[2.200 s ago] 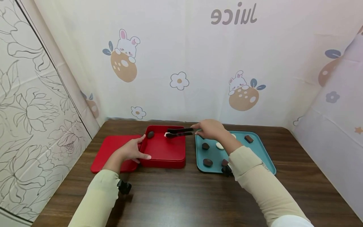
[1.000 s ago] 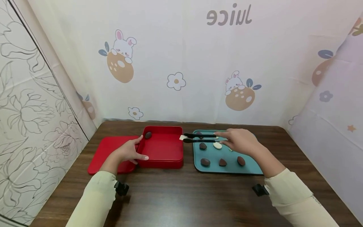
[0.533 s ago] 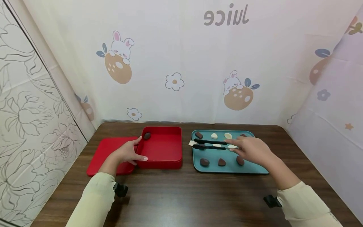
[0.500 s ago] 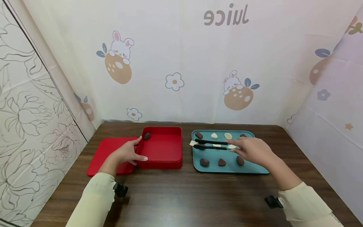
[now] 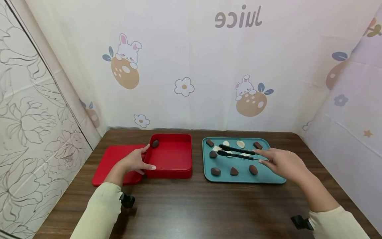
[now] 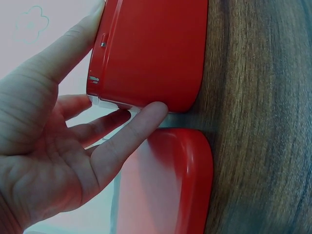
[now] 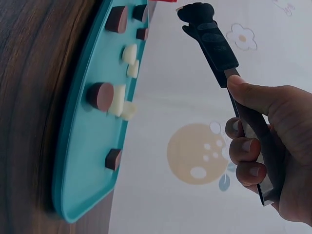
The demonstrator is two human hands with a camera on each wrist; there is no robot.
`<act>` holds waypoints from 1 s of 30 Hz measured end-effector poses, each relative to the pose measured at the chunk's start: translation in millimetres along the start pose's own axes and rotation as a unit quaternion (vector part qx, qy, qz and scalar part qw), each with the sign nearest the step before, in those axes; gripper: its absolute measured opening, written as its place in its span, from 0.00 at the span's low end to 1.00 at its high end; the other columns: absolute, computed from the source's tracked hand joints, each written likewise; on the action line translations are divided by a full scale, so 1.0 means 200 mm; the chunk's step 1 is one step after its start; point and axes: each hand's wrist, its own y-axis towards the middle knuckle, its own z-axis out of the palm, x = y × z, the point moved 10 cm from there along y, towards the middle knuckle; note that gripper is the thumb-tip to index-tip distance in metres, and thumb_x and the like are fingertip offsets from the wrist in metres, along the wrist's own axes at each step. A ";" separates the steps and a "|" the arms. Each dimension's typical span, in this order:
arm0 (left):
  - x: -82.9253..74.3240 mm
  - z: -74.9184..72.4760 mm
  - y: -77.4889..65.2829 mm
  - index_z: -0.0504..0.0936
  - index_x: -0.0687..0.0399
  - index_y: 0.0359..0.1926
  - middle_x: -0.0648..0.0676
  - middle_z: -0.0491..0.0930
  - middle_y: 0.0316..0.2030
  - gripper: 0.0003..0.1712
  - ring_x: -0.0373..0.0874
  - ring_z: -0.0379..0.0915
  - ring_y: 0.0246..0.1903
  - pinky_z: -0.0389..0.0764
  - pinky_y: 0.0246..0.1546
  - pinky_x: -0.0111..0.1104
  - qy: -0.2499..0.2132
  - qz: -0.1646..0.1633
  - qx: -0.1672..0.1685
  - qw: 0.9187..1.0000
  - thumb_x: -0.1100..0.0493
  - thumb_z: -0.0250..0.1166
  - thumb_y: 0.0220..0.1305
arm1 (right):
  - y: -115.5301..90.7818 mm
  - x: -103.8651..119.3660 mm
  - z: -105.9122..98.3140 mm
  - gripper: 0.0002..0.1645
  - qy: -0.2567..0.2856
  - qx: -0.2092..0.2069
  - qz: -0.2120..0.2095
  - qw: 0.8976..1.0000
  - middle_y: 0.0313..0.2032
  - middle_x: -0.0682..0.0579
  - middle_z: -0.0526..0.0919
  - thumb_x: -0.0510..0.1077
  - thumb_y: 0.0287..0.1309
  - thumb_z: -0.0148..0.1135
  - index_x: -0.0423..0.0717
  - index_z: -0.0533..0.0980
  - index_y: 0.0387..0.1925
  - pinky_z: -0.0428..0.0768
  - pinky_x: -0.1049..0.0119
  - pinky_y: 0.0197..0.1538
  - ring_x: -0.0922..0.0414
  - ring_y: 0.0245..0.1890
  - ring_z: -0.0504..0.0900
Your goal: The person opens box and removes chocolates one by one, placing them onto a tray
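Observation:
My left hand (image 5: 134, 161) touches the left side of the red box (image 5: 171, 157), thumb at the front rim. In the left wrist view its fingers extend along the box corner (image 6: 151, 63), beside the red lid (image 6: 195, 170). A dark brown chocolate (image 5: 155, 143) lies in the box's back left corner. My right hand (image 5: 280, 162) grips black-tipped tongs (image 5: 237, 149) over the teal tray (image 5: 228, 178). A flat white chocolate piece (image 5: 217, 149) shows at the tong tips. In the right wrist view, the fingers curl round the metal handles of the tongs (image 7: 214, 46).
Several brown chocolates (image 5: 216, 171) and white chocolates (image 5: 240, 144) are spread over the tray. The red lid (image 5: 111, 161) lies on the wooden table (image 5: 191, 205) left of the box. A patterned curtain (image 5: 191, 59) rises behind the table.
My right hand has drawn the tongs and the white piece out of the box and rightward over the tray. My left hand has stayed at the box.

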 end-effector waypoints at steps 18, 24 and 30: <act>0.01 0.00 0.01 0.46 0.52 0.77 0.69 0.54 0.69 0.66 0.55 0.76 0.44 0.85 0.32 0.41 0.001 0.001 -0.002 1.000 0.50 0.80 0.46 | -0.19 -0.15 -0.03 0.27 -0.004 -0.004 0.065 0.998 0.23 0.64 0.69 0.48 0.58 0.69 0.50 0.78 0.59 0.60 0.69 0.19 0.67 0.17 0.60; 0.00 -0.01 0.00 0.47 0.52 0.77 0.69 0.55 0.69 0.66 0.58 0.74 0.48 0.85 0.32 0.41 0.004 0.001 -0.006 1.000 0.50 0.80 0.46 | -0.26 -0.21 -0.02 0.29 0.008 -0.003 0.085 0.996 0.28 0.62 0.77 0.52 0.59 0.67 0.50 0.76 0.62 0.68 0.66 0.26 0.65 0.23 0.68; 0.00 -0.01 0.00 0.47 0.51 0.77 0.69 0.56 0.68 0.66 0.60 0.71 0.51 0.85 0.32 0.41 0.014 0.000 -0.008 1.000 0.50 0.80 0.45 | -0.33 -0.28 -0.01 0.30 0.022 -0.020 0.093 0.995 0.26 0.63 0.75 0.51 0.60 0.67 0.51 0.75 0.63 0.65 0.68 0.25 0.69 0.22 0.66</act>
